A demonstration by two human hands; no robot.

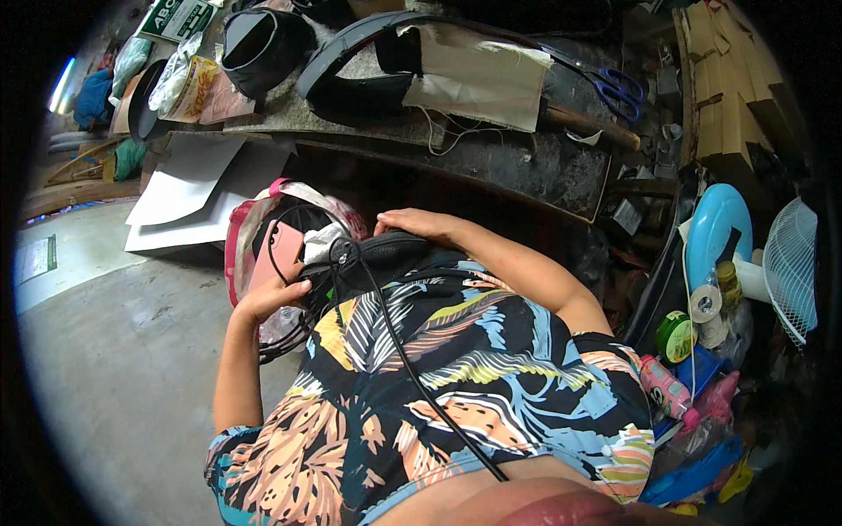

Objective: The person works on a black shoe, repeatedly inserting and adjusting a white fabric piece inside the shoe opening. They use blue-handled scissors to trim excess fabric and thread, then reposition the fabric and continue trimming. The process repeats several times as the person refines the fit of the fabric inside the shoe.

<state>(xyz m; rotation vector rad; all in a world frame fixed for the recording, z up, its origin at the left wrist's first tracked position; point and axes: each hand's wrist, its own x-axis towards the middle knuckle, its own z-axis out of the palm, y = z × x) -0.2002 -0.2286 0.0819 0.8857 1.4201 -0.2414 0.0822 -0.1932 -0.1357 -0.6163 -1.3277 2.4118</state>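
Observation:
A pink phone (277, 252) is in my left hand (270, 302), held near its lower end with the thumb pointing right. Black cables loop around it and down past the wrist. Close by, a bag with pink trim (235, 241) stands open, with white crumpled material (323, 241) inside its mouth. A black fabric bag (386, 259) lies against my lap. My right hand (417, 223) lies over its upper edge, fingers curled onto it; the thumb is hidden. A black cord (399, 342) runs from there up across my patterned shirt.
Ahead stands a workbench (351, 131) with a dark curved piece, cream cloth (478, 74) and blue-handled scissors (620, 92). White sheets (189, 188) lean below its left end. On my right are a blue and white fan (719, 237), a paper roll (706, 302) and a pink bottle (667, 386).

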